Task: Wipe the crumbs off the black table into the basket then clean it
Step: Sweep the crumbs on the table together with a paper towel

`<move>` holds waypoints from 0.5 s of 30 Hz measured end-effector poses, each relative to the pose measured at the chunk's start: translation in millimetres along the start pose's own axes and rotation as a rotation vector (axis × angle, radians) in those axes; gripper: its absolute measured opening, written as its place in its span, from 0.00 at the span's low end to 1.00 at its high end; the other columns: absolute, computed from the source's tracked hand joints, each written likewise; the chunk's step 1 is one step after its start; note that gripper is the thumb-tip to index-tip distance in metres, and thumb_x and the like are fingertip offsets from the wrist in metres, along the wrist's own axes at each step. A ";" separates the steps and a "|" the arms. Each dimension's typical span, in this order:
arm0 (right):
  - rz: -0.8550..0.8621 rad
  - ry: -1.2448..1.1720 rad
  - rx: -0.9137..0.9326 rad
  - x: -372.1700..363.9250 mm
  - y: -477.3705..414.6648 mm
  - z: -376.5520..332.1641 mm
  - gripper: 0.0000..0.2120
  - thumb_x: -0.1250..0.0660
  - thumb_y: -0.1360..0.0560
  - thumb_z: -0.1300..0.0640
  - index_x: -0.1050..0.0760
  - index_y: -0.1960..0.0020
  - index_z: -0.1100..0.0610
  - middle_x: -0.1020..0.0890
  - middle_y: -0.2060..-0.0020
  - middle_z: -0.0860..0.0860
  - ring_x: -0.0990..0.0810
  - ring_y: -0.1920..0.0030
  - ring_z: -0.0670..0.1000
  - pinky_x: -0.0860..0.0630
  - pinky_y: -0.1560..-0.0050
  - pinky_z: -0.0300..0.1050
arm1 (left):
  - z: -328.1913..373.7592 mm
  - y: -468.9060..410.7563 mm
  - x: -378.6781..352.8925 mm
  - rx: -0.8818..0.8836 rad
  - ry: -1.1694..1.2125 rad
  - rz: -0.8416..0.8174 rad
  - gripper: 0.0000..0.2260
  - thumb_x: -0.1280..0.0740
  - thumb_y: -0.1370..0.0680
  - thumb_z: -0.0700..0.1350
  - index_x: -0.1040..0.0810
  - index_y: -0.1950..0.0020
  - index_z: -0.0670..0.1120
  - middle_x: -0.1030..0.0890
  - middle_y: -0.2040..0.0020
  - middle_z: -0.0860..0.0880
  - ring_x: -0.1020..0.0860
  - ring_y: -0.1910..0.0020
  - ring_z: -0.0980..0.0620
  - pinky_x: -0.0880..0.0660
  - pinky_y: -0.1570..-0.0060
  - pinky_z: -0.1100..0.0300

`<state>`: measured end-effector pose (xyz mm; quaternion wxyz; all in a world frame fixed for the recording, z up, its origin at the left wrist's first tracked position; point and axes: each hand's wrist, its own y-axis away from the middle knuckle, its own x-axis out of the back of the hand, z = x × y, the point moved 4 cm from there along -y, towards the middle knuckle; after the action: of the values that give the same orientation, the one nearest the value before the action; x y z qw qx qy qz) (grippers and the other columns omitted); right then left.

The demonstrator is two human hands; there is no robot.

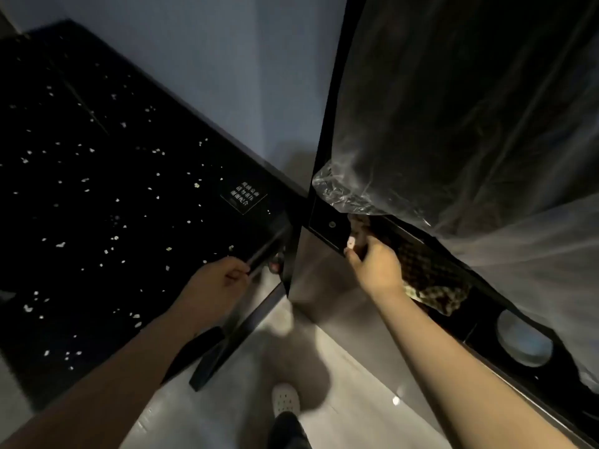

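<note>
Crumbs [60,245] are spread over black table [81,205]. Left hand [220,281] is curled round dark bar [266,252] at table's edge. Right hand [377,265], right of table, is curled at patterned cloth [432,281], hold unclear; cloth should be bunched fully first.

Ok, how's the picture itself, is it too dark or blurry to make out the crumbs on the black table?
Head view: the light is dim overall, yet the pale crumbs show clearly against the black table. Head view: glare streaks the plastic sheet. Head view: the white shoe and the floor around it are motion-blurred. Head view: the wide-angle lens bows the table's edges.
</note>
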<state>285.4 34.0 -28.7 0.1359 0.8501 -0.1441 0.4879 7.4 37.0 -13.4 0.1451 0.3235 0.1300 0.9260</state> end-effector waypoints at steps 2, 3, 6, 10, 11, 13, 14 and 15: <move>-0.005 0.040 -0.069 -5.7 -7.0 1.6 0.13 0.34 0.23 0.49 0.23 0.46 0.58 0.17 0.53 0.59 0.20 0.49 0.62 0.26 0.55 0.48 | -2.9 -5.1 -1.0 0.018 0.011 0.016 0.05 0.34 0.23 0.39 0.22 0.50 0.47 0.20 0.58 0.50 0.22 0.59 0.55 0.27 0.55 0.67; -0.017 0.066 -0.091 -9.2 -9.3 2.7 0.13 0.34 0.23 0.48 0.23 0.46 0.58 0.17 0.52 0.59 0.20 0.49 0.62 0.25 0.54 0.49 | -4.9 -6.1 -2.5 0.010 0.005 0.010 0.05 0.34 0.23 0.40 0.22 0.50 0.48 0.20 0.58 0.51 0.22 0.59 0.57 0.28 0.58 0.71; -0.028 0.088 -0.117 -15.9 -12.2 3.1 0.14 0.35 0.22 0.50 0.23 0.45 0.60 0.17 0.52 0.61 0.19 0.49 0.63 0.25 0.53 0.50 | -11.9 -6.5 -7.3 0.002 0.005 -0.005 0.05 0.34 0.23 0.41 0.22 0.50 0.50 0.20 0.57 0.53 0.23 0.61 0.63 0.29 0.61 0.75; 0.048 -0.053 -0.065 -16.6 -11.6 7.6 0.11 0.34 0.22 0.56 0.22 0.47 0.63 0.17 0.54 0.63 0.19 0.52 0.64 0.26 0.54 0.50 | -17.6 -5.8 -8.7 0.004 0.031 0.005 0.06 0.34 0.23 0.40 0.23 0.51 0.50 0.21 0.59 0.53 0.24 0.64 0.67 0.29 0.62 0.74; 0.067 -0.110 -0.023 -15.6 -9.4 7.0 0.09 0.33 0.23 0.58 0.21 0.48 0.62 0.17 0.56 0.62 0.19 0.53 0.64 0.26 0.55 0.49 | -17.6 -5.5 -8.9 0.006 0.038 0.007 0.06 0.34 0.23 0.39 0.23 0.52 0.50 0.22 0.59 0.52 0.24 0.65 0.67 0.29 0.62 0.74; 0.087 -0.185 0.055 -13.3 -1.0 3.6 0.06 0.31 0.25 0.59 0.21 0.51 0.61 0.18 0.60 0.60 0.20 0.58 0.63 0.27 0.59 0.47 | -15.1 -3.5 -8.2 0.006 0.030 0.004 0.06 0.34 0.23 0.39 0.23 0.52 0.51 0.22 0.59 0.53 0.24 0.64 0.65 0.30 0.62 0.74; 0.083 -0.212 0.065 -12.8 5.1 1.7 0.05 0.30 0.27 0.59 0.22 0.53 0.60 0.19 0.60 0.58 0.21 0.59 0.61 0.28 0.60 0.47 | -13.4 -1.5 -7.0 0.007 0.027 0.001 0.06 0.34 0.23 0.40 0.23 0.52 0.51 0.22 0.59 0.53 0.24 0.63 0.64 0.30 0.61 0.73; 0.081 -0.241 0.063 -12.3 12.2 -0.8 0.06 0.29 0.29 0.58 0.23 0.54 0.59 0.21 0.60 0.57 0.22 0.60 0.59 0.28 0.60 0.47 | -12.0 1.2 -5.4 0.012 0.032 0.002 0.06 0.34 0.23 0.40 0.23 0.51 0.51 0.21 0.58 0.54 0.24 0.62 0.63 0.30 0.61 0.73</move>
<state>274.3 24.5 -37.9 0.0709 0.9000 -0.1781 0.3915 3.6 32.2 -25.1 0.1403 0.3098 0.1373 0.9303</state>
